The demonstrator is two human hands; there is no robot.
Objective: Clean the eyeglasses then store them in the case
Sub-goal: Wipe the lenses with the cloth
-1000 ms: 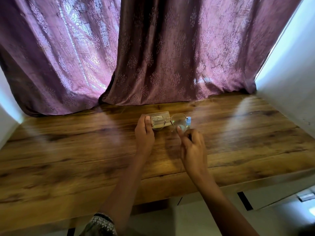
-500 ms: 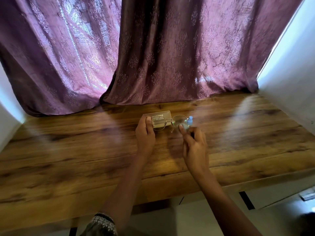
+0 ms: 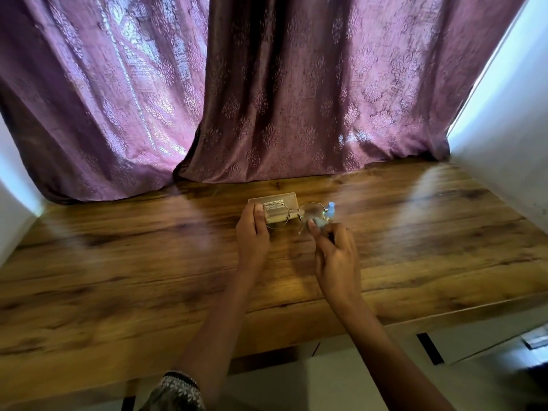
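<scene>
Thin-rimmed round eyeglasses (image 3: 293,214) are held up above the wooden table (image 3: 118,262). My left hand (image 3: 252,232) grips their left lens rim, thumb on top. My right hand (image 3: 333,250) pinches a small pale cleaning cloth (image 3: 319,221) against the right lens. Behind the glasses a closed tan rectangular case (image 3: 274,200) lies flat on the table. A small bottle with a light blue cap (image 3: 331,209) stands just right of the glasses, partly hidden by the cloth.
Purple patterned curtains (image 3: 267,99) hang along the table's far edge. White walls (image 3: 510,137) close in on both sides. The table's front edge (image 3: 296,336) runs below my forearms, with white floor beyond.
My right hand with the cloth has shifted slightly over the right lens. The left hand and the glasses have stayed in nearly the same spot.
</scene>
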